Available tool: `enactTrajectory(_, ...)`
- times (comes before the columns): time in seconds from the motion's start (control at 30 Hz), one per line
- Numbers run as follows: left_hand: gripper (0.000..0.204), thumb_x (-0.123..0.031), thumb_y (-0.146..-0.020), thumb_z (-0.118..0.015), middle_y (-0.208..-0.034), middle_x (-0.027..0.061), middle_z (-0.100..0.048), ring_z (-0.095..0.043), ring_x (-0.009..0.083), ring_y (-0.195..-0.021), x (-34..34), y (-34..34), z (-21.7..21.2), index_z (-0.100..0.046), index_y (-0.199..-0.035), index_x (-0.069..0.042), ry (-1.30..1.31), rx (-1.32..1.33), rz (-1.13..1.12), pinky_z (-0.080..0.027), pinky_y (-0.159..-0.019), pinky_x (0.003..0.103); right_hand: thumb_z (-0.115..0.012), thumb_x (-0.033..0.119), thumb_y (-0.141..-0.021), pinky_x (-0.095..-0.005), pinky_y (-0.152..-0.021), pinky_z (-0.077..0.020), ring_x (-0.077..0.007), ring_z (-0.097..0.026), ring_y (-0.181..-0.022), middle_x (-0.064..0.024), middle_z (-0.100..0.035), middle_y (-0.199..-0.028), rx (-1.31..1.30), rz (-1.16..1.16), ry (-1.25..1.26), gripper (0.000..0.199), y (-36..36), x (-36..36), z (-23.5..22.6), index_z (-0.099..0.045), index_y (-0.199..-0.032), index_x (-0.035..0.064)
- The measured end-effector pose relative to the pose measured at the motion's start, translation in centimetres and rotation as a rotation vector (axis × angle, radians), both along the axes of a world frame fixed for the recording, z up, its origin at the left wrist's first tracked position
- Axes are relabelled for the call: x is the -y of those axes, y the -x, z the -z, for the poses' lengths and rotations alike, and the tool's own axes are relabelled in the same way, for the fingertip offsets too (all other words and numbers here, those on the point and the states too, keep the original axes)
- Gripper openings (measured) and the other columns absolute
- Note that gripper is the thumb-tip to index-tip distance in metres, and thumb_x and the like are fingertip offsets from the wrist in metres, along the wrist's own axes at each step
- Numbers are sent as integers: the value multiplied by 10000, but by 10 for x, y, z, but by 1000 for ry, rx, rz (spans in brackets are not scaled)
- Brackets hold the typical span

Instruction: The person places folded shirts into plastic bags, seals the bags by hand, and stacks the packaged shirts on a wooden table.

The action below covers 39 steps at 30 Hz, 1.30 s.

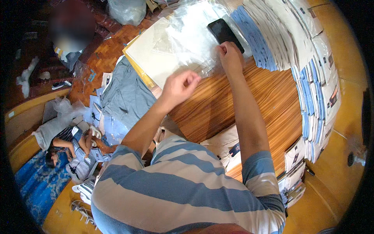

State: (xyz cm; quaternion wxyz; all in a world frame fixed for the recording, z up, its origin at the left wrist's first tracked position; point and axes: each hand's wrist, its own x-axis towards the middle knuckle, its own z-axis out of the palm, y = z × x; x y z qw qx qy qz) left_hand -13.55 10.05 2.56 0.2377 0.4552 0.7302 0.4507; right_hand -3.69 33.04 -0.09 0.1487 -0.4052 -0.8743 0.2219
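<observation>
Our left hand (180, 89) lower-left of phone (224, 31), right hand (231, 57) at its edge; both half-curled, grip unclear. Rightward: folded shirts (274, 33), seemingly left unbagged; farther, bagged shirts (330, 93), apparently done.

Head-worn fisheye view (wide), downward over the table (281, 105)

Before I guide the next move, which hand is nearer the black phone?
The right hand. It is at the near edge of the black phone; contact is unclear. The left hand is apart from the phone, to its left and lower in the picture.
</observation>
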Motion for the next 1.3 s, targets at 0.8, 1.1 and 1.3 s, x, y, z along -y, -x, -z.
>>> enactTrajectory(0.8, 559, -258, -920, -738, -1600, 94, -435, -446, 410, -1423, -107, 40, 20, -564, -1444, -168, -406, -238, -289, -374, -1146, 572, -817, 548, -867, -303, -585, -404, -125, -502, -624, -11, -603, -667, -214, 331, 558, 526, -17, -33, -23, -689, -742, 53)
enactTrajectory(1.1, 473, -325, -980, -637, -1560, 93, -494, -447, 287, -1446, -117, 45, -5, -587, -1417, -152, -8, -680, 261, -367, -1167, 522, -773, 443, -934, -307, -796, -485, -174, -637, -861, -59, -717, -986, -390, 244, 787, 456, -18, -21, -23, -720, -1082, 15)
enactTrajectory(1.3, 503, -424, -983, -623, -1542, 64, -517, -426, 298, -1453, -107, 54, 14, -606, -1415, -167, 107, -630, 169, -340, -1187, 517, -724, 296, -991, -315, -788, -550, -207, -726, -953, -125, -755, -1055, -542, 306, 791, 378, -10, -24, -29, -626, -1113, -49)
